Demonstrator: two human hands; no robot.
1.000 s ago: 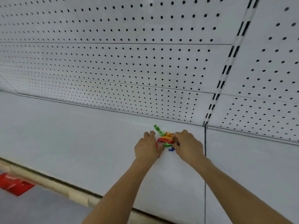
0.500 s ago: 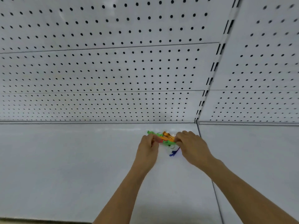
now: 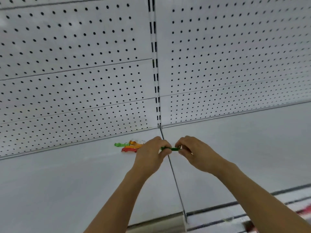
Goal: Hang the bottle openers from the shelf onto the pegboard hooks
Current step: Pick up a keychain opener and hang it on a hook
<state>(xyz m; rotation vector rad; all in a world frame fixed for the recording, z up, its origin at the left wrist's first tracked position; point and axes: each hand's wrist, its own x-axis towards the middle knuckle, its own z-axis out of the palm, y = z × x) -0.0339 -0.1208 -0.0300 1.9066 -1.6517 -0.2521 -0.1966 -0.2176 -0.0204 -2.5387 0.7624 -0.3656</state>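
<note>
A small pile of coloured bottle openers [image 3: 129,146], green, orange and red, lies on the white shelf [image 3: 67,179] close to the pegboard [image 3: 84,73]. Just right of the pile, my left hand [image 3: 150,155] and my right hand [image 3: 193,151] pinch the two ends of one dark green bottle opener [image 3: 169,148] between them, a little above the shelf seam. No hooks show on the pegboard in this view.
A slotted upright [image 3: 155,64] splits the pegboard into two panels. Below it a seam [image 3: 173,174] runs across the shelf toward the front edge [image 3: 156,224]. Something red shows blurred at the lower right corner [image 3: 304,210].
Both hands have moved right, away from the pile, with a green opener lifted between them. The view has swung, so the upright now stands near the middle.
</note>
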